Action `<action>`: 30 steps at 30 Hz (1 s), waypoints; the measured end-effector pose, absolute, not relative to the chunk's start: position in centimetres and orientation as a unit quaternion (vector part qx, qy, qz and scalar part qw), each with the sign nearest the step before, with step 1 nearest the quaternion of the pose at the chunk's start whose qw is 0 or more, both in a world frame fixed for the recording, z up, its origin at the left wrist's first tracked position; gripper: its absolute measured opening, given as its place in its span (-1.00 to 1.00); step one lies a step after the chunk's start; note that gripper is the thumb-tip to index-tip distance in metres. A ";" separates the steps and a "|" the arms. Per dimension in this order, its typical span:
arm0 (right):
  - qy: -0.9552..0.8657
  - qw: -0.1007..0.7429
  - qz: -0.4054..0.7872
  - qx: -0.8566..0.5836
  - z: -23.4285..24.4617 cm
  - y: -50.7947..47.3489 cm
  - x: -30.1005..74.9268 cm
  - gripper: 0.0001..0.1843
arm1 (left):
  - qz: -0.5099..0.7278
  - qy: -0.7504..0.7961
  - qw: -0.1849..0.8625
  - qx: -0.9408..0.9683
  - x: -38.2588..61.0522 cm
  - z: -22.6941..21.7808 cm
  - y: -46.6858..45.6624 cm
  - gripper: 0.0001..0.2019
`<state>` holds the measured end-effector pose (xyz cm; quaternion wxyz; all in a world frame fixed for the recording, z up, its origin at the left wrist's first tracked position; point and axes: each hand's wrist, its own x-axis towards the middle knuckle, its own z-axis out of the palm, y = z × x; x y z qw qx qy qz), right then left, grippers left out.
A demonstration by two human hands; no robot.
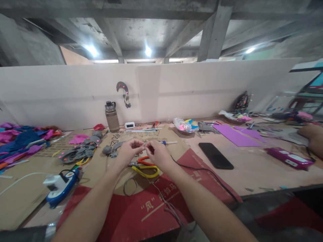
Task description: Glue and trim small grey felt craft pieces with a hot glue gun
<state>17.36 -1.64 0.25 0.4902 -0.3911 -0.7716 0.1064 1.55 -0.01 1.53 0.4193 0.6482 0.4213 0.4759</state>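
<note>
My left hand (129,152) and my right hand (156,154) meet above the cardboard mat (106,174), fingertips pinched together on a thin wire or thread (165,201) that trails down toward me. The piece between the fingertips is too small to name. Just below my hands lie yellow-handled scissors (147,172) and orange-handled pliers (142,161). Grey felt pieces (111,149) sit left of my left hand.
A glue gun (60,185) rests on the left, a water bottle (112,117) at the back wall, a black phone (215,155) on the right. Coloured felt scraps (22,139) pile far left. Another person's hand (311,136) and a purple box (289,158) are at right.
</note>
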 end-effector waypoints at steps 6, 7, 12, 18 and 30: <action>-0.703 0.538 0.181 -0.428 0.0 -1.0 17.5 -0.89 | 0.508 0.423 0.397 0.636 1.9 1.6 -0.3 -0.74; -0.687 0.549 0.210 -0.428 0.0 -0.9 17.6 -0.87 | 0.516 0.422 0.400 0.629 1.9 1.7 -0.2 -0.73; -0.658 0.554 0.369 -0.350 0.0 -0.8 17.5 -0.83 | 0.534 0.400 0.441 0.600 1.7 1.6 0.2 -0.72; -0.713 0.514 0.307 -0.366 0.1 -1.5 17.2 -0.84 | 0.506 0.374 0.472 0.617 1.8 1.5 -0.3 -0.74; -0.812 0.385 0.170 -0.405 -0.9 -1.3 17.1 -0.83 | 0.452 0.516 0.282 0.671 -0.7 -0.1 2.6 -0.85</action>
